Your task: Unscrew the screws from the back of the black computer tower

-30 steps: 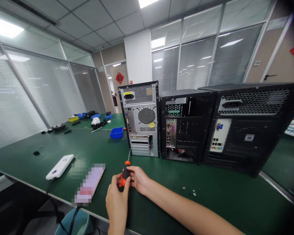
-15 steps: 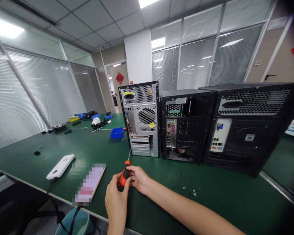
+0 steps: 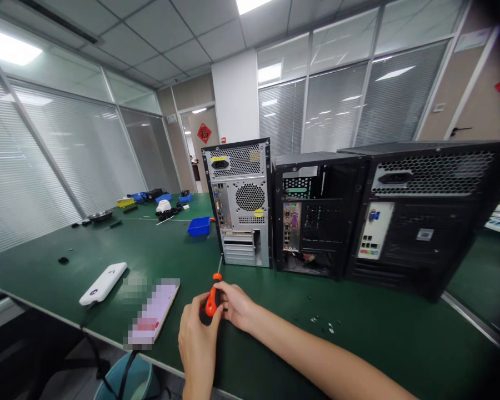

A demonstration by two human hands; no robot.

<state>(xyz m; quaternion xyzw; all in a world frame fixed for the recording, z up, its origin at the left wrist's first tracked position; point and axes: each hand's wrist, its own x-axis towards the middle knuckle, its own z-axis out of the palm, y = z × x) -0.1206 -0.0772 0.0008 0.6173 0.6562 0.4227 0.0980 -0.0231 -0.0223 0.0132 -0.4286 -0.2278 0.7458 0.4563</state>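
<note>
You have the screwdriver [image 3: 214, 297] in your 2 hands, over the surface of the green table [image 3: 270, 350], between its near edge and the silver tower [image 3: 250, 222]. Your left hand [image 3: 198, 333] curls in a narrow grip, thumb and fingers around the lower end of the orange and black handle [image 3: 210, 306]. Your right hand [image 3: 235, 304] comes across from the right and holds that same handle higher up, thumb and fingers closed on it. The thin shaft [image 3: 220, 265] slants up and away from you to the bottom left corner of the silver tower's back panel — what the tip meets there is too small to tell.

That tower stands upright, its back toward you. Just right of it stands an open-backed black tower [image 3: 331, 219], then a larger black tower [image 3: 416, 266] nearest the metal strip [image 3: 473, 322] on the right.

Small loose pieces [image 3: 330, 328] lie in front of the 2 black towers. Left of your hands, close to the near edge, lies a phone [image 3: 166, 300] with its screen blurred out; farther left is a white device [image 3: 104, 284]. Below that edge sits a teal bucket [image 3: 125, 380]. A blue tray [image 3: 199, 226] rests left of the silver tower — toward the far edge.
</note>
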